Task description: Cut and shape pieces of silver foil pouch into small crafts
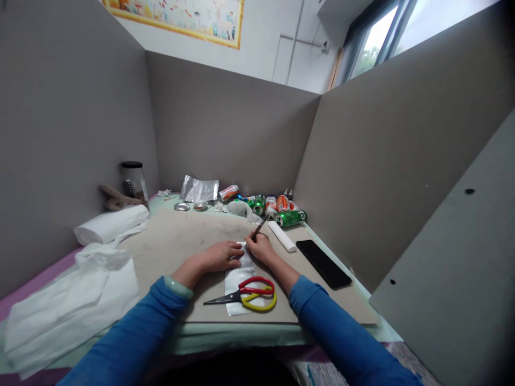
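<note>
My right hand (259, 247) is closed around a dark pen (258, 229), its tip down near the top of a silvery-white sheet (237, 277). My left hand (219, 256) lies flat with fingers spread, its fingertips on the sheet's left edge. Across the lower part of the sheet rest scissors (241, 295) with one red and one yellow handle, blades pointing left. Under all of this is a beige board (181, 236). A white bar (281, 237) and a black phone (324, 264) lie to the right of my right hand.
Crushed cans (283, 203) crowd the back right. A silver metal sheet (199, 189) and round metal pieces (182, 206) sit at the back. On the left are a jar (134, 182), a white roll (112, 224) and white paper (72, 300). Grey panels (229, 118) enclose the table.
</note>
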Available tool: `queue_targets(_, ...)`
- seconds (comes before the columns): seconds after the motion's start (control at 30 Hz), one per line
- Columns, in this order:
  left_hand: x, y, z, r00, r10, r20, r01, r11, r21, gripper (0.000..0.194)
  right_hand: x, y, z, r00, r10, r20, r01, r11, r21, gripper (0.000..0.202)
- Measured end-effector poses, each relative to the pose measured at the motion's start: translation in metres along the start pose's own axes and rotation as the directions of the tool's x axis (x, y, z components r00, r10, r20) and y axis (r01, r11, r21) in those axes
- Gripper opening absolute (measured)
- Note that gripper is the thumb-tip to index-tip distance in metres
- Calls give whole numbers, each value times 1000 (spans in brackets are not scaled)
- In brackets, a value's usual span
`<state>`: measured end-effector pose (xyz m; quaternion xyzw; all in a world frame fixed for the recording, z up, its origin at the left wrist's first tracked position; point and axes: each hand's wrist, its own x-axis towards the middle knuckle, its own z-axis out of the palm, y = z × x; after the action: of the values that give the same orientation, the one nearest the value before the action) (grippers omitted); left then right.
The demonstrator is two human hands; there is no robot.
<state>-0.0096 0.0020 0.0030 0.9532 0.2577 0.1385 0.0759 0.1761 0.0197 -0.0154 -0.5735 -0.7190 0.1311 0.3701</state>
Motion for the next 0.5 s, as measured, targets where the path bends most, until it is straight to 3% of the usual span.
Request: queue_targets(0.5,1,1,0,999,-16,41,15,999,37,26,0,3,0,1000,-15,20,15,999,39,23)
